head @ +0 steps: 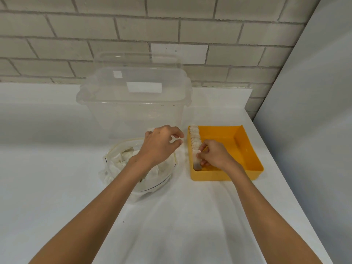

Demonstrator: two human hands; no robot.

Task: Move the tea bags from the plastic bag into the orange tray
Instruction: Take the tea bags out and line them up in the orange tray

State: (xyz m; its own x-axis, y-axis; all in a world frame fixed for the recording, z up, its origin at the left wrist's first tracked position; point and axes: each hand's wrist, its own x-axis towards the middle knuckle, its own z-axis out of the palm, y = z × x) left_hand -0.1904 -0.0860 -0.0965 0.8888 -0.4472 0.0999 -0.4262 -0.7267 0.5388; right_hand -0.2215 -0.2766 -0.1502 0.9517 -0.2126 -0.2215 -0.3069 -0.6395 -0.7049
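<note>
The right hand (211,155) pinches a tea bag (197,162) between thumb and curled fingers. It holds the bag upright at the near end of a row of tea bags (194,137) that stands along the left wall of the orange tray (249,147). The left hand (162,143) hovers over the plastic bag (152,184), its fingers loosely curled, thumb and forefinger apart, gripping nothing. The plastic bag lies open just left of the tray, with loose tea bags (124,158), pale and crumpled, inside it.

The tray sits near the right edge of the tabletop (57,168), and the plastic bag lies beside it, nearer the middle. Behind both, toward the far edge, stands a clear plastic container (133,105); whether it touches the bag I cannot tell. The tabletop is white and smooth. A brick wall (114,35) of pale grey rises along its far edge, and a plain grey panel (314,111) runs along its right edge.
</note>
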